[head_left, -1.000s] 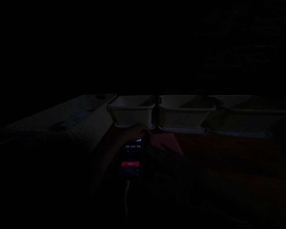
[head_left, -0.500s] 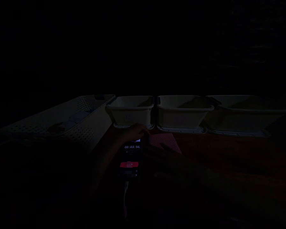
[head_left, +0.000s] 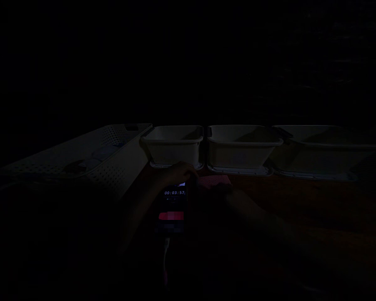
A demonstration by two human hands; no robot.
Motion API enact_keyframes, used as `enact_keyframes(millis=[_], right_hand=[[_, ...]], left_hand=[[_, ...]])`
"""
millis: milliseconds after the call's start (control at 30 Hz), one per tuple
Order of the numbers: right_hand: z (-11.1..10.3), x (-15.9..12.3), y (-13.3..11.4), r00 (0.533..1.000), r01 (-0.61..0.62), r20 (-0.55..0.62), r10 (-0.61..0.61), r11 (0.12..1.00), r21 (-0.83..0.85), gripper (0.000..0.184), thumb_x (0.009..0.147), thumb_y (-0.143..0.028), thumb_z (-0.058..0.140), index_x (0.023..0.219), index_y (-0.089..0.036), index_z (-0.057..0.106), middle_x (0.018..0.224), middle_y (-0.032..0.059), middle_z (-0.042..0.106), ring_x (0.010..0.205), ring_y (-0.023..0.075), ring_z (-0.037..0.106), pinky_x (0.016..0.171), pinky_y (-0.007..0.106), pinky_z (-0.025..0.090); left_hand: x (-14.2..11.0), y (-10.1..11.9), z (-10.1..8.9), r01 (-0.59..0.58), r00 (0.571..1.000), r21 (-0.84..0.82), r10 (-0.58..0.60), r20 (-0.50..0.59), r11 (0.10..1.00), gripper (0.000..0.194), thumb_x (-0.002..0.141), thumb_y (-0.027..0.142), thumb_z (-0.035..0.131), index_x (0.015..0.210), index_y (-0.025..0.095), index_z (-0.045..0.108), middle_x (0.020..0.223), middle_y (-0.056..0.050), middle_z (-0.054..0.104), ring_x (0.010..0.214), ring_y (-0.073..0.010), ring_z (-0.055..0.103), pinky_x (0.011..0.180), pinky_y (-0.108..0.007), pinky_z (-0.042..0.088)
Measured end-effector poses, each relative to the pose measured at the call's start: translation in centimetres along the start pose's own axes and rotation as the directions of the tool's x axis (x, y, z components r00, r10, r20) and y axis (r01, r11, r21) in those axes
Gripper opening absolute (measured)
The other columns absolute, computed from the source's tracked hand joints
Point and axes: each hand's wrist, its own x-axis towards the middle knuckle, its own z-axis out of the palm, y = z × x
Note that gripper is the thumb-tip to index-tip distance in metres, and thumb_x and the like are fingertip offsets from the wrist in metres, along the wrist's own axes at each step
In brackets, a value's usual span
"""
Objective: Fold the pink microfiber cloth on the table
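In deep darkness, a phone (head_left: 172, 205) with a lit screen shows a timer and a red bar, a pale cable running from its lower end. My left hand (head_left: 183, 170) arches over the phone's top end, bent downward on its right side; its fingers fade into the dark. My right hand (head_left: 217, 194) is low in front of a pink textured cloth (head_left: 214, 180), covering part of it. Its fingers are lost in shadow. Whether either hand holds anything, I cannot make out.
A pale perforated basket (head_left: 134, 161) stands at the left with a few indistinct items inside. Three pale tubs line the back: a left one (head_left: 175, 152), a middle one (head_left: 238, 154) and a right one (head_left: 316, 161). Beneath them is a dark reddish-brown surface (head_left: 269, 196).
My right hand, earlier stretched out with fingers apart, has shifted up over the pink cloth and hides more of it. My left hand stays in place. The timer went from 00:03:56 to 00:03:57.
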Motion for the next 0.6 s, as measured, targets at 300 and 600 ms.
enact_keyframes(millis=[300, 600], right_hand=[[-0.21, 0.18, -0.26, 0.997, -0.023, 0.072, 0.023, 1.000, -0.004, 0.028, 0.091, -0.022, 0.044, 0.109, -0.021, 0.065, 0.107, 0.0065, 0.067, 0.089, 0.0179, 0.064, 0.076, 0.029, 0.049], [-0.29, 0.19, -0.45, 0.998, 0.030, 0.057, -0.024, 0.993, -0.115, 0.032, 0.089, -0.020, 0.045, 0.118, -0.020, 0.060, 0.115, 0.0100, 0.063, 0.093, 0.0196, 0.061, 0.078, 0.033, 0.049]], left_hand=[[0.00, -0.02, 0.01, -0.022, 1.000, 0.022, 0.022, -0.007, 1.000, 0.041, 0.072, 0.000, 0.045, 0.100, 0.018, 0.069, 0.099, -0.004, 0.069, 0.088, -0.0138, 0.063, 0.079, -0.023, 0.045], [-0.02, -0.06, 0.05, -0.033, 0.999, 0.011, 0.033, -0.021, 0.999, 0.039, 0.074, 0.001, 0.046, 0.099, 0.019, 0.070, 0.098, -0.004, 0.069, 0.089, -0.0135, 0.062, 0.081, -0.023, 0.044]])
